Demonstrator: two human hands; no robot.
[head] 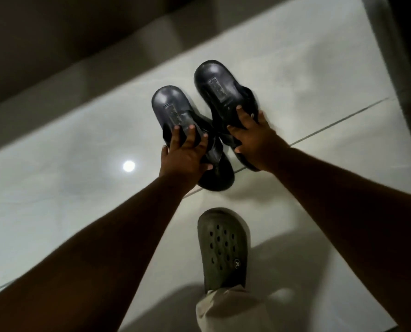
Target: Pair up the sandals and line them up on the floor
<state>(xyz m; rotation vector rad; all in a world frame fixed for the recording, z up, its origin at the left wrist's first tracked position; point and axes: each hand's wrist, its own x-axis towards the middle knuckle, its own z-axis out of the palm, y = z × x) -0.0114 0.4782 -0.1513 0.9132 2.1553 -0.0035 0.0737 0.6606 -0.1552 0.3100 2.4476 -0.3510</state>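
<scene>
Two black slide sandals lie side by side over the white tiled floor [56, 192], heels pointing away from me. My left hand [184, 156] grips the left black sandal [169, 104] across its strap. My right hand [254, 140] grips the right black sandal [214, 80] the same way, its heel a little farther away. The two sandals nearly touch in the middle. I cannot tell whether their soles rest on the tiles or hover just above them.
My own foot in a grey-green perforated clog [223, 245] stands on the tiles just below the sandals, with a beige trouser leg [228, 310] above it. A grey skirting and dark wall [56, 56] run along the upper left. A dark vertical edge [401, 56] borders the right.
</scene>
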